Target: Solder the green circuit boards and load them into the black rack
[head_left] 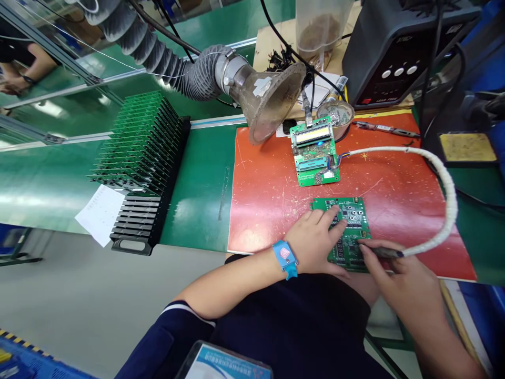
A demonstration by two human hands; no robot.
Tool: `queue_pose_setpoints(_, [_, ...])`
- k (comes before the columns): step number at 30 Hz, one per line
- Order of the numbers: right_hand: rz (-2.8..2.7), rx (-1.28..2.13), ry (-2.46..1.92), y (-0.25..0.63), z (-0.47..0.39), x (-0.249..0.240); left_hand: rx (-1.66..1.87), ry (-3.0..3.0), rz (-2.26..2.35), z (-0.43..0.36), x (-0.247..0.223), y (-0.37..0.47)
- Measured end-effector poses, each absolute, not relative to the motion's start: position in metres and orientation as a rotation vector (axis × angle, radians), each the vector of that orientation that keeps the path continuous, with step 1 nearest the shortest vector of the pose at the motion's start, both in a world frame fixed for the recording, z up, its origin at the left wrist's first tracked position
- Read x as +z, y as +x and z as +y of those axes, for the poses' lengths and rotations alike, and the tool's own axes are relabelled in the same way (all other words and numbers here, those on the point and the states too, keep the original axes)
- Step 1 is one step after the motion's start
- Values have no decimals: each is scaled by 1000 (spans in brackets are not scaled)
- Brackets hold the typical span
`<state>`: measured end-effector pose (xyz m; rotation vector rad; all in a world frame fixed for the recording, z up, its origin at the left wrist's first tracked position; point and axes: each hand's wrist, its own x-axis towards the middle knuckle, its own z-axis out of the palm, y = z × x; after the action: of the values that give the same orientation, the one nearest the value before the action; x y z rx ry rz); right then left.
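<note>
A green circuit board (355, 220) lies on the red mat near its front edge. Spread over the board's left side is my left hand (313, 239), fingers apart and pressing on it, with a blue strap at the wrist. My right hand (398, 271) pinches a dark probe (384, 252), whose tip end is at the board's right side. From the probe a white wrapped cable (452, 195) loops back to a second green board (313, 152) with a lit display and a blue socket, lying behind the first.
A fume extraction funnel (272, 102) hangs over the red mat (260, 200). At the left stands a black rack (136, 216) of upright green boards (134, 137). A black soldering station (402, 58), a tin (337, 115) and a pen-like tool (386, 129) are at the back right.
</note>
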<state>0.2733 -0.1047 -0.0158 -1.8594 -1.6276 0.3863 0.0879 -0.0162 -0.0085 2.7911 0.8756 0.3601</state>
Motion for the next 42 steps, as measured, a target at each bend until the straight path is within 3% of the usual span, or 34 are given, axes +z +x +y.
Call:
queue_pose_setpoints(8, [-1626,424,-1847,271,-107,-8,322,2781,892,-18,-8,88])
queue_pose_setpoints(16, [-1637,220,-1948,268,-104,-13,276,2786,921,-19,-1,89])
queue_pose_setpoints(34, [-1638,420,-1788,276,-103,-6,255,2756,915,-18,-1,88])
queue_pose_setpoints(42, [-1293,623,-1777,269,-111,-12,215,2717,912,-17,1,87])
